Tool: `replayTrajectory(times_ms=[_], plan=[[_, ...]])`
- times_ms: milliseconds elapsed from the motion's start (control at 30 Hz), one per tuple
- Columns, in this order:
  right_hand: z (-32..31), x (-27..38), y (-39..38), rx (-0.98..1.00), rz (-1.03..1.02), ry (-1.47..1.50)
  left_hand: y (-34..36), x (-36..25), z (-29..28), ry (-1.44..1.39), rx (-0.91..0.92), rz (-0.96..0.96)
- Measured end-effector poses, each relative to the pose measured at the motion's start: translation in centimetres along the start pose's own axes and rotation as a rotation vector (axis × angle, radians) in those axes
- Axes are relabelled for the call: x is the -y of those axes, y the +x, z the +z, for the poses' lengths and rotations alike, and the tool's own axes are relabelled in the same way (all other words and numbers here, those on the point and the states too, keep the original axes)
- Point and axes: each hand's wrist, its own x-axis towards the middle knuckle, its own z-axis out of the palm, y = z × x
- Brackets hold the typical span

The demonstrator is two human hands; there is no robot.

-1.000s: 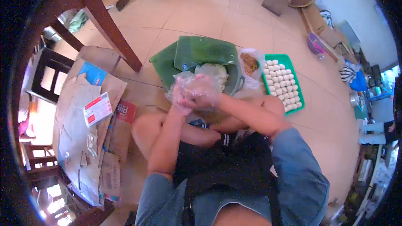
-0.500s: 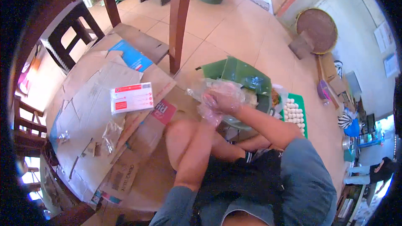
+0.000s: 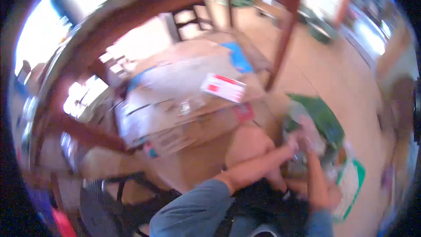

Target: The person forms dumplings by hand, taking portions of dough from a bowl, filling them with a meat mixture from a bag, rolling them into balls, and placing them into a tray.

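My left hand (image 3: 290,144) and my right hand (image 3: 310,135) meet above a basin (image 3: 289,162) lined with green banana leaf (image 3: 323,118). Clear, thin plastic gloves seem to cover both. The left hand lies against the right hand near its wrist, and the right hand points away from me over the leaf. Motion blur smears the fingers, so their grip cannot be made out. What lies in the basin is partly hidden behind my hands and forearms. Just right of the basin is a green-rimmed tray (image 3: 360,173) with pale contents, too blurred to separate.
To the left, flattened cardboard (image 3: 175,79) covers a low surface, with a white and red box (image 3: 223,87) and a crumpled clear wrapper (image 3: 185,107) on it. A wooden post (image 3: 283,46) rises beyond. Another dark basin (image 3: 320,33) stands on the tiled floor at the far right.
My view has swung to the left, so the cardboard, basin and hands now sit farther right in the picture. My hands are still together over the basin.
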Motion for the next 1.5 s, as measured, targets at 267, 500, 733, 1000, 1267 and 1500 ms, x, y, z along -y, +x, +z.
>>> replayTrajectory(times_ms=[267, 500, 733, 1000, 1267, 1500], plan=[[-11.0, -4.5, -6.2, -0.042, 0.275, 0.582, -2.6, -1.0, -6.8, 0.450, -0.056, -0.070], [-13.3, -12.9, -8.5, 0.032, 0.167, 0.517, 0.2, -2.5, -10.4, 0.871, -0.470, 0.235], [-16.2, -8.1, -7.2, -0.333, 0.450, 0.692, 0.9, -10.1, 2.6, 0.228, -0.130, 0.000], [-12.8, -17.3, -7.0, -0.085, 0.550, 0.589, -6.4, -18.7, 6.0, 1.002, 0.054, 0.420], [-11.3, -19.5, -8.3, -0.073, 0.430, 0.724, -5.4, -16.6, 6.1, 1.296, -0.038, 0.762], [-6.4, -28.8, -9.0, 0.011, 0.294, 0.445, -3.5, -18.1, 3.0, 0.288, 0.114, 0.285]])
